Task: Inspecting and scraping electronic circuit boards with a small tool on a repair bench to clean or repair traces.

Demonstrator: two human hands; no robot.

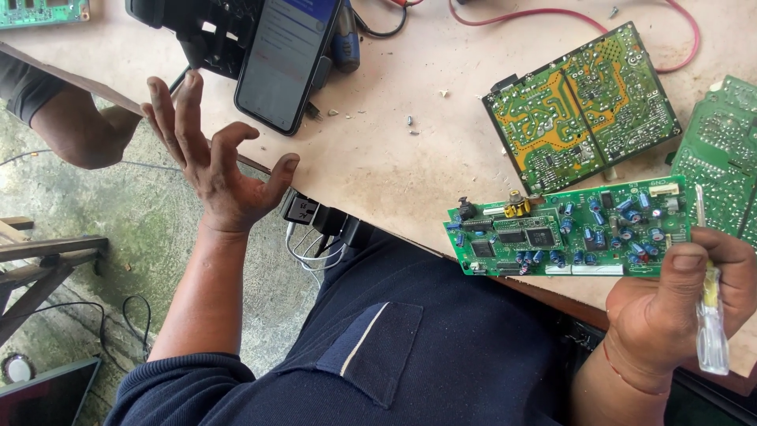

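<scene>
Pale, scuffed counter (410,158) over a mossy concrete floor, seen from above. At five o'clock, right hand (682,304) clamped on a small green circuit board (568,229) and a clear-handled screwdriver (710,315) together; thumb pressed on the board's right end. Board's long axis running from three o'clock to nine o'clock, extending leftward from that hand, components facing up. At nine o'clock, left hand (217,162) raised, fingers spread apart and curled, palm up, holding nothing, well apart from the board; right hand plainly the nearer. Count: three circuit boards in clear view, namely the held one, a larger one (579,106) solder side up at one o'clock, another (721,158) at three o'clock. One phone (288,59) on a stand at twelve o'clock. One red cable (678,47). One dark charger plug (303,211) at the counter edge.
</scene>
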